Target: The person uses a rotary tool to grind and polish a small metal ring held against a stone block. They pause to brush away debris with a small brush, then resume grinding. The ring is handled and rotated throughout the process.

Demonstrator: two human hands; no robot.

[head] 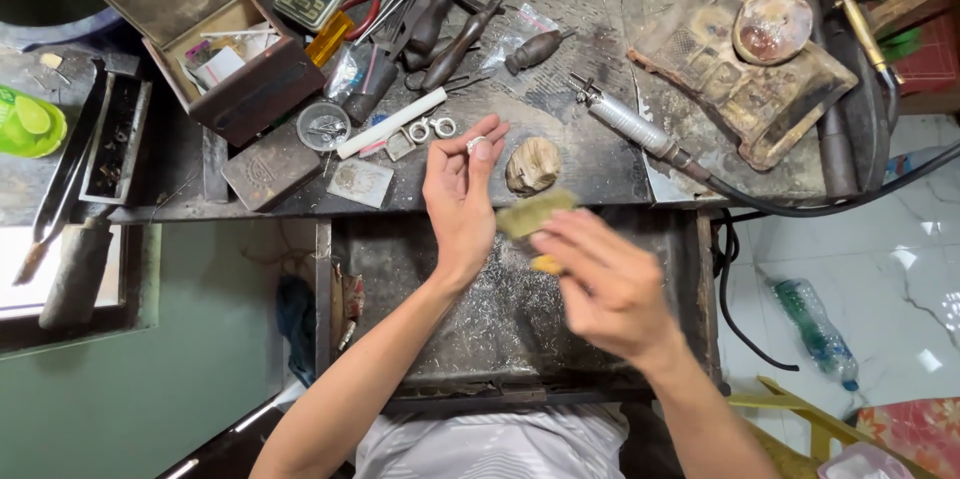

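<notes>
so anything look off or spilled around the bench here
Nothing looks broken. Fine metal filings lie scattered over the open drawer tray under the hands. The left hand pinches a small ring; the right hand is blurred, holding a yellowish pad. The benchtop is crowded with tools.

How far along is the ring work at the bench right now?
Done: two silver rings lie on the bench, set aside; whether finished, I cannot tell. In hand: the left hand pinches a silver ring, while the blurred right hand holds a yellowish pad beside it. Left: cannot be judged.
</notes>
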